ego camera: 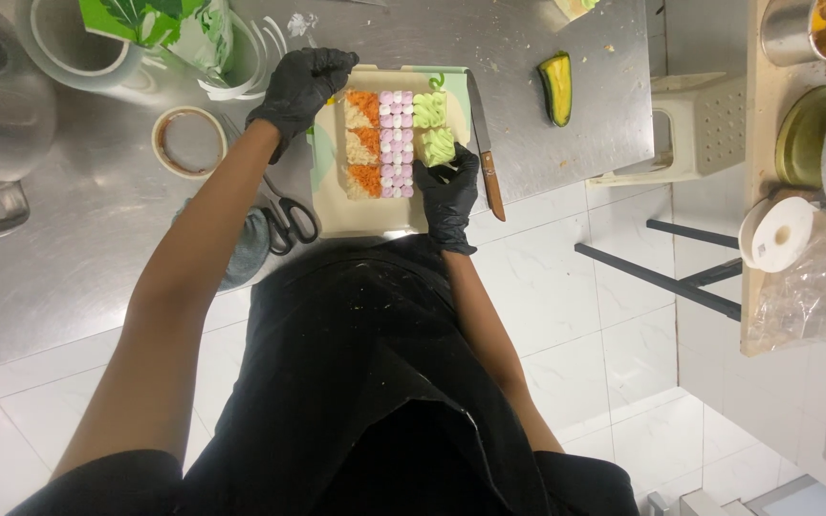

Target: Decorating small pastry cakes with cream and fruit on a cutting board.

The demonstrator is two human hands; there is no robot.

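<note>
Both my hands wear black gloves. A pale square tray [375, 215] lies on the steel counter and carries rows of small sweets: orange and white ones [363, 143] on the left, pink ones [396, 143] in the middle, green ones [429, 108] on the right. My left hand [300, 86] rests on the tray's far left corner. My right hand [447, 191] pinches a green sweet [438, 146] at the near end of the green row.
A knife [483, 143] with a brown handle lies along the tray's right side. Scissors [287, 215] and a tape roll [189, 141] lie to the left. A green vegetable piece [556, 88] sits further right. A side shelf [767, 172] holds tins and a white roll.
</note>
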